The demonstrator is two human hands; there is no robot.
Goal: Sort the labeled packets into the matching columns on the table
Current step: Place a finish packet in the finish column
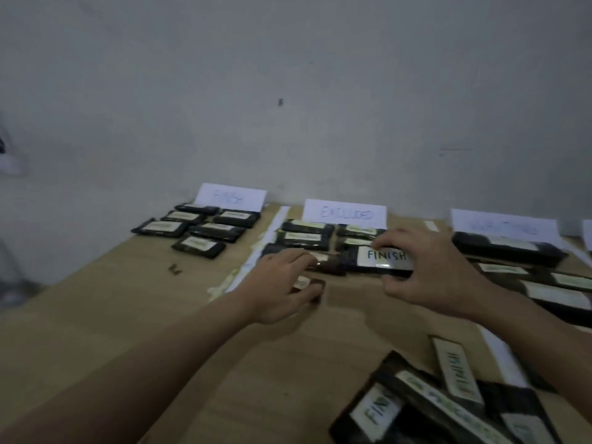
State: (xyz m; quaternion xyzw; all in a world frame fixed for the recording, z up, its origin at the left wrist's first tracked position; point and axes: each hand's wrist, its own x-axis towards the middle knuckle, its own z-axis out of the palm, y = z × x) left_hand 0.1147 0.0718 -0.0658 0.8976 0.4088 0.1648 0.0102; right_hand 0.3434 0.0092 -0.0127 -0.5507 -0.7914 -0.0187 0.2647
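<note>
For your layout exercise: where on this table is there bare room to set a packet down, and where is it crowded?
Bare wood lies left of the white tape strip, in front of the dark packets under the FINISH sign, and between the left hand and the near heap of dark labelled packets. Crowded: the EXCLUDED sign column and the right-hand column.

Plain grey wall (pixel 288 91) behind everything with one small dark mark (pixel 280 102) on it. Light wood bench (pixel 112 315) below, plus a tiny dark scrap (pixel 175 269) sitting near its left side.
</note>
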